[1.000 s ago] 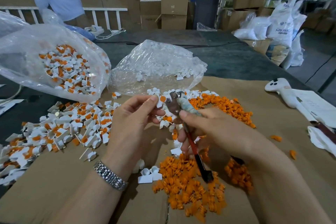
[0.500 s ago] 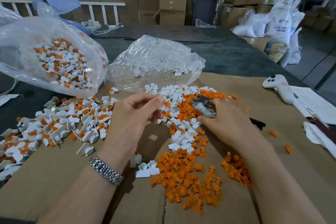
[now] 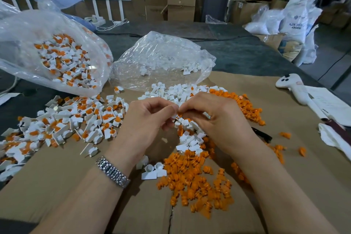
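One white piece (image 3: 173, 115), pinched — left hand (image 3: 146, 122), right hand (image 3: 216, 119) (fingertips meeting)

Single head-worn wide view, looking forward and down, close over the cardboard (image 3: 57, 186) worktop

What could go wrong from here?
The white piece, pinched only at the fingertips of the left hand and right hand, could slip into the mixed pile below and get lost. The right forearm may scatter the orange parts or snag the tool handle beside it.
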{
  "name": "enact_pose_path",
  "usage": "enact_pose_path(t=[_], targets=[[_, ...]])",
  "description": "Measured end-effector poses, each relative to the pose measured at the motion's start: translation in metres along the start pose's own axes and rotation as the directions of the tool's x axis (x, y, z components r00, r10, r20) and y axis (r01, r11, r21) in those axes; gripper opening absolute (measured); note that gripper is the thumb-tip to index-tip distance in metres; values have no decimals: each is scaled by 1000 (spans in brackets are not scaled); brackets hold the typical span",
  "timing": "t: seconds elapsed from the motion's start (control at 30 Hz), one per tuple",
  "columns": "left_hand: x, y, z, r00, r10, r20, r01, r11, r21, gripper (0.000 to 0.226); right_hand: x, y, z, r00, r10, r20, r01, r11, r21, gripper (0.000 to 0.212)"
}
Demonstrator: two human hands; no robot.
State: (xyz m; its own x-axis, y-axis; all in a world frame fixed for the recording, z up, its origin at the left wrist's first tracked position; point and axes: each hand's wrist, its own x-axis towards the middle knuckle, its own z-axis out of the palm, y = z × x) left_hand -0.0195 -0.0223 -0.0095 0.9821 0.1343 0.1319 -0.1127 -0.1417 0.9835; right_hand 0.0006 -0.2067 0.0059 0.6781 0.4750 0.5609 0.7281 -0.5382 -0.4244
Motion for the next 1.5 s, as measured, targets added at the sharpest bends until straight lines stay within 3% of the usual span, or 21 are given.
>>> enact_pose_path(t=[0.23, 0.4, 0.5, 0.6, 0.7, 0.8, 0.87, 0.97, 1.07, 1.2, 1.37, 1.5], targets=[[-1, -2, 4, 1000, 22, -6, -21, 997, 77, 9, 0, 0, 4, 990, -60, 124, 90, 963, -254, 14], [0, -5, 6, 998, 56, -31, -52, 991, 124, 11, 0, 0, 7, 988, -47, 147, 95, 937, -336, 21], [0, -6, 5, 998, 51, -33, -46, 990, 134, 11, 0, 0, 7, 993, -6, 118, 33, 973, -229, 13], [3, -8, 4, 994, 68, -86, -42, 960, 276, 12, 0, 9, -4, 980, 196, 41, -194, 980, -52, 17], [8, -10, -7, 947, 219, -236, -25, 780, 626, 11, -2, 26, -23, 942, 333, -46, -337, 931, -144, 11], [12, -14, -19, 906, 335, -258, 30, 558, 829, 18, -6, 34, -33, 888, 436, 147, -404, 891, -208, 15], [13, -16, -22, 888, 376, -264, 59, 476, 878, 15, -10, 36, -38, 842, 455, 289, -413, 889, -199, 13], [11, -15, -19, 889, 418, -187, -69, 527, 847, 19, -13, 33, -41, 794, 465, 391, -425, 885, -190, 11], [9, -16, -11, 938, 346, 7, -228, 603, 765, 20, -11, 32, -31, 831, 450, 328, -355, 882, -311, 12], [7, -23, -2, 930, 280, 236, -359, 569, 740, 26, -8, 30, -18, 811, 473, 344, -287, 834, -470, 19], [6, -27, 6, 911, 278, 304, -408, 520, 750, 21, -9, 29, -12, 833, 449, 325, -249, 826, -505, 13], [8, -27, 7, 903, 344, 257, -411, 523, 747, 10, -9, 26, -12, 888, 379, 260, -258, 879, -400, 8]])
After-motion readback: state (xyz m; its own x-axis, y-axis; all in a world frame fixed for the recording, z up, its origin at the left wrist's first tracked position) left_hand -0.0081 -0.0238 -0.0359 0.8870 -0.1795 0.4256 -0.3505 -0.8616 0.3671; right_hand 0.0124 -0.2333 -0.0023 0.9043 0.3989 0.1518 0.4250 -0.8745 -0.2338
